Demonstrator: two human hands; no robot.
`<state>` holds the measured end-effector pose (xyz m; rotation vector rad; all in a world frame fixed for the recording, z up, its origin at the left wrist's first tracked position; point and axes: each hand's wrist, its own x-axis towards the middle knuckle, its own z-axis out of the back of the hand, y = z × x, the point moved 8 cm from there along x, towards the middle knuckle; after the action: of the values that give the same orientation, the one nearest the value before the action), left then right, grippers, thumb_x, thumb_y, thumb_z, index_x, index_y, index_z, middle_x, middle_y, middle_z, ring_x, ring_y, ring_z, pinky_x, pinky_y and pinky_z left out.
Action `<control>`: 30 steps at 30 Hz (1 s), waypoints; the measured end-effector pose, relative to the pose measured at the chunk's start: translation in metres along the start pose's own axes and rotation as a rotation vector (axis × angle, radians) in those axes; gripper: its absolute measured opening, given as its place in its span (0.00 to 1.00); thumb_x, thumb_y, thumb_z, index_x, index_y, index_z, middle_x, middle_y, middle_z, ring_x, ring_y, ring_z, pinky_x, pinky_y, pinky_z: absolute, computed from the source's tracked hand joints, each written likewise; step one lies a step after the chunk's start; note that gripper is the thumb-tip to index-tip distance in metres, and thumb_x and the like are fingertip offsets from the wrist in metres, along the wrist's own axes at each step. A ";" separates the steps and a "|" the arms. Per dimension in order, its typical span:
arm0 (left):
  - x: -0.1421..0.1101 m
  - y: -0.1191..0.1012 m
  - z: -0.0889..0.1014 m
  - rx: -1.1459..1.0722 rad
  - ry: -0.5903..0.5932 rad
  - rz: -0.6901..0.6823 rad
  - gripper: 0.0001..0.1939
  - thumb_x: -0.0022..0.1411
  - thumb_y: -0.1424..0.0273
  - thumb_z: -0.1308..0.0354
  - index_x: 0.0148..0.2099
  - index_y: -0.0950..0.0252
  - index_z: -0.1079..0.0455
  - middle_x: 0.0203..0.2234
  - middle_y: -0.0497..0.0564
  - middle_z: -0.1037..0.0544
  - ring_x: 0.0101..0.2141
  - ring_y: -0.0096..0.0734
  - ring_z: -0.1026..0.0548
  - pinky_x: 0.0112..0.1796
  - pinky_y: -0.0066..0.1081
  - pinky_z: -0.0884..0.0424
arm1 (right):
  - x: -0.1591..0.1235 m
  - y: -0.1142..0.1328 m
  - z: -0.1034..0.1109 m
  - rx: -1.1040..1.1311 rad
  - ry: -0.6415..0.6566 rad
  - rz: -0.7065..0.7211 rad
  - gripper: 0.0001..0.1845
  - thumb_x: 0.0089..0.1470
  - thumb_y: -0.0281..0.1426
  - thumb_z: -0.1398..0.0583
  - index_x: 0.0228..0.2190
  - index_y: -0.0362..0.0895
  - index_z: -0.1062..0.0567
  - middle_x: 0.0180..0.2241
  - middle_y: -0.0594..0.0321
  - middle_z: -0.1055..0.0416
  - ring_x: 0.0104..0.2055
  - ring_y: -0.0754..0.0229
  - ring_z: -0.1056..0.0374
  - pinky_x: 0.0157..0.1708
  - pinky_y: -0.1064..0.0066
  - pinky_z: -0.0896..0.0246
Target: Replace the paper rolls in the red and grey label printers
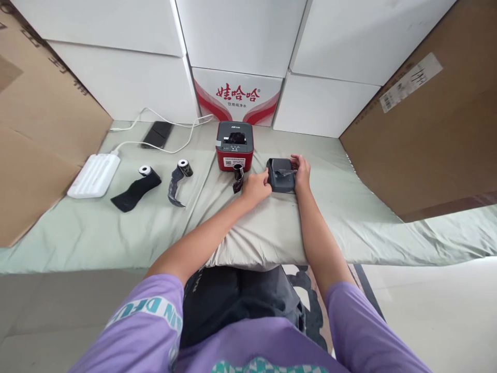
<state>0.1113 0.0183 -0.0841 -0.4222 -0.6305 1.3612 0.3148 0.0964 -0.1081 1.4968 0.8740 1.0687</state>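
On wrinkled cloth [349,210], boxy device [280,182], hands [257,188] at its sides

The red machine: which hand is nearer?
Left. The left hand is just front-right of the red machine; the right hand is farther off, at the right edge of the dark device.

White carton [238,97]: "娃哈哈", "饮用纯净水". Left sleeve [142,324]: partial "IN DF".
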 end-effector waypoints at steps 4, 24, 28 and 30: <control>0.002 0.001 0.001 0.041 0.002 0.010 0.06 0.56 0.72 0.45 0.31 0.61 0.27 0.25 0.52 0.22 0.27 0.37 0.27 0.28 0.33 0.43 | 0.000 -0.001 0.000 -0.002 0.005 -0.008 0.33 0.55 0.61 0.47 0.38 0.45 0.25 0.36 0.57 0.22 0.38 0.58 0.26 0.43 0.64 0.31; 0.004 0.001 -0.003 0.050 0.052 0.003 0.12 0.57 0.73 0.43 0.41 0.61 0.20 0.28 0.54 0.20 0.31 0.41 0.24 0.31 0.33 0.36 | 0.002 -0.001 0.001 -0.077 0.001 0.001 0.32 0.56 0.59 0.49 0.39 0.44 0.25 0.38 0.54 0.22 0.39 0.57 0.26 0.43 0.64 0.31; 0.003 0.000 -0.002 0.050 0.025 -0.008 0.15 0.58 0.73 0.43 0.45 0.60 0.20 0.30 0.54 0.19 0.31 0.40 0.24 0.31 0.33 0.37 | 0.000 0.002 0.001 -0.078 -0.007 0.002 0.30 0.56 0.57 0.49 0.39 0.45 0.26 0.38 0.55 0.23 0.39 0.58 0.26 0.42 0.64 0.31; 0.003 0.001 -0.001 0.045 -0.001 -0.014 0.16 0.57 0.73 0.44 0.46 0.60 0.20 0.30 0.53 0.19 0.31 0.40 0.24 0.30 0.33 0.38 | -0.003 0.005 0.001 -0.089 -0.011 0.008 0.29 0.57 0.57 0.49 0.40 0.45 0.26 0.39 0.56 0.23 0.40 0.58 0.26 0.41 0.65 0.32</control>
<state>0.1115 0.0211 -0.0852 -0.3803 -0.6014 1.3602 0.3150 0.0928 -0.1036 1.4321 0.8027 1.0903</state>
